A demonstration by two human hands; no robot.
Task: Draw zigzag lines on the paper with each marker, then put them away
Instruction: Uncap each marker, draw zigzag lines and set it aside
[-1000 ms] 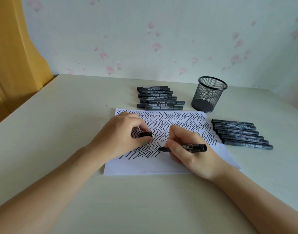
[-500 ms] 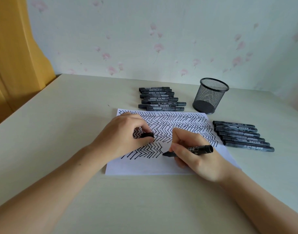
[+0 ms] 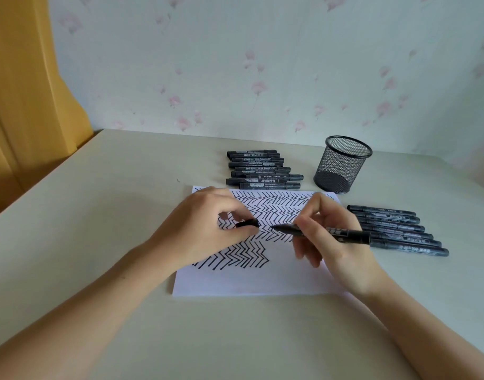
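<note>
Pinching black cap (image 3: 247, 223) between thumb and curled fingers, left hand (image 3: 205, 223) sits over paper (image 3: 252, 281). Right hand (image 3: 337, 242) grips uncapped marker (image 3: 321, 231) in curled fingers, tip pointing left toward cap, just apart from it, above zigzag rows. Paper lies flat on table (image 3: 125, 215). One marker row (image 3: 262, 170) beyond paper; second marker row (image 3: 394, 229) right of paper. Mesh cup (image 3: 342, 164) upright near far right corner of paper.
</note>
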